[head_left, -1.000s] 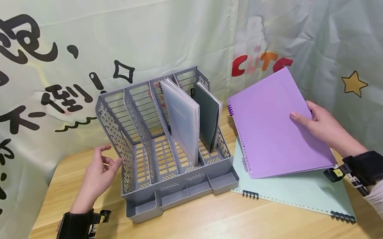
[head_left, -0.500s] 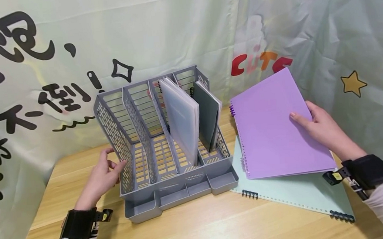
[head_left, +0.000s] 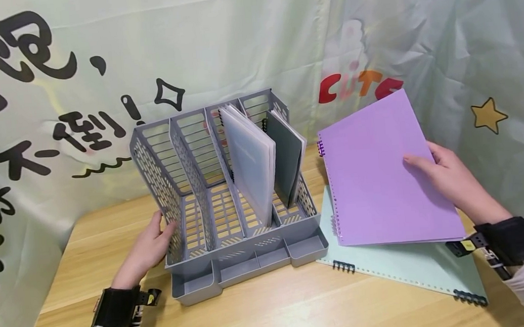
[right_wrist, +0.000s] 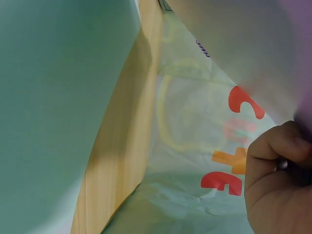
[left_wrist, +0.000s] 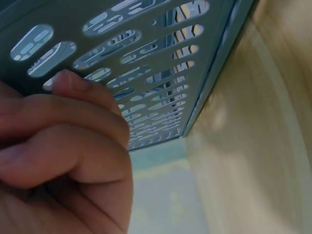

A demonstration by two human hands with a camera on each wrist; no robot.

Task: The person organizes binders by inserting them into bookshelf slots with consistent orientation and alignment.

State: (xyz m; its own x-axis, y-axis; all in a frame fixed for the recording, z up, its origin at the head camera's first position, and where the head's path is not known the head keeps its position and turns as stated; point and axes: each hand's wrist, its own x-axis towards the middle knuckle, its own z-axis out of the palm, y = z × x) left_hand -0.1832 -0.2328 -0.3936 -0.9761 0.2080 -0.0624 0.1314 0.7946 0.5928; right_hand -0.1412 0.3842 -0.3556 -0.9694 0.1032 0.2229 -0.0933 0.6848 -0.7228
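At the left side panel of a grey desktop file rack [head_left: 245, 253], my left hand [head_left: 149, 247] holds the panel, its thumb overlapping the slotted face in the head view. Curled fingers [left_wrist: 83, 131] lie against the slots in the left wrist view. My right hand [head_left: 455, 180] grips a purple spiral notebook [head_left: 381, 175] by its right edge, thumb on the cover and other fingers hidden beneath. The notebook is tilted up over a pale green notebook [head_left: 415, 264] on the table.
A translucent-covered notebook [head_left: 250, 164] and a dark green one [head_left: 286, 157] stand upright in the rack's right compartments. Small trays run along its front. The wooden table [head_left: 290, 303] ends at a printed cloth backdrop [head_left: 244, 38].
My left hand has moved down and nearer along the rack's left panel and now holds it. The right hand keeps its grip, and the purple notebook shifts slightly to the right.
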